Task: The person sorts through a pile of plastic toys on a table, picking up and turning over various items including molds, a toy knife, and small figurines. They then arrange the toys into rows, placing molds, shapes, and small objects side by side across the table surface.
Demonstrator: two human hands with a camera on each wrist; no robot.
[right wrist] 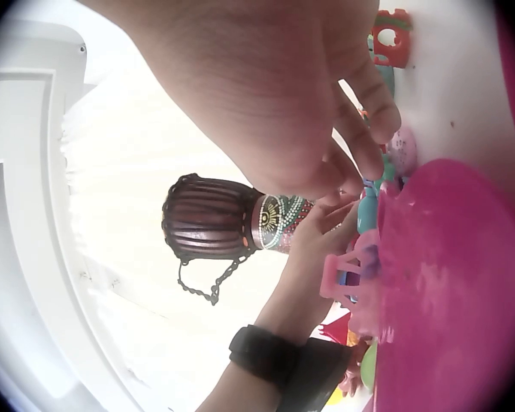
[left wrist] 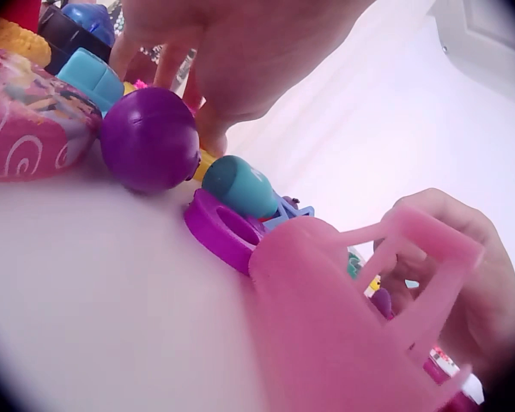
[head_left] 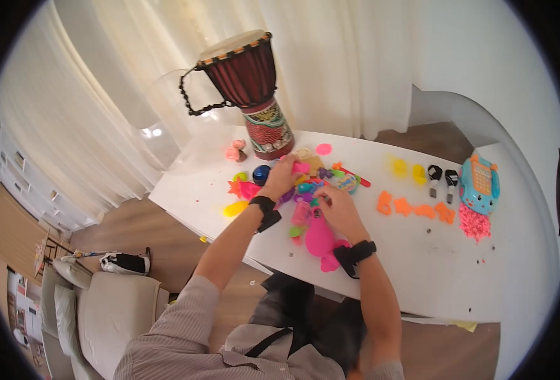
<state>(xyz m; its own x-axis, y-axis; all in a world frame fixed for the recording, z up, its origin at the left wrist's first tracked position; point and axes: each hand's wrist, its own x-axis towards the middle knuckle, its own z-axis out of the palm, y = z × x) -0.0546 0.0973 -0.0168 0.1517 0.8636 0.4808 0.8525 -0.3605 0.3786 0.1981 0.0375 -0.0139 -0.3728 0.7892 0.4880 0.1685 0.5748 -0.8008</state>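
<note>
Left hand (head_left: 278, 182): reaching down among the toys, close by a glossy purple plastic ball (left wrist: 150, 140); I can't tell whether its fingers pinch anything.
Right hand (head_left: 342, 215): fingers bent over the heap, near a smooth magenta plastic toy (head_left: 320, 238); whether they pinch something, I can't tell.
Toys: heaped between and around both hands on the long white table (head_left: 413, 272).
Drum: dark-red, goblet-shaped (head_left: 245, 76), upright behind the heap.
</note>
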